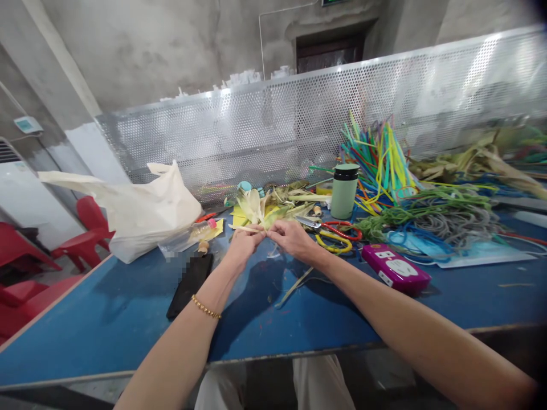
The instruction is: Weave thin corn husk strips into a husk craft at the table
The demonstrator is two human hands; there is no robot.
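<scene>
Both hands meet over the blue table, fingertips almost touching. My left hand, with a gold bead bracelet on its wrist, pinches a pale corn husk piece. My right hand is closed at the same husk; its fingertips hide what they grip. Pale husk leaves fan out just beyond the fingers. Scissors with red handles lie right of my right hand, by a yellow loop. A thin dry strip lies below it on the table.
On the blue table stand a white bag at left and a green cup. A black phone lies near my left forearm, a purple box beyond my right. Colourful pipe cleaners and tangled cords fill the right back.
</scene>
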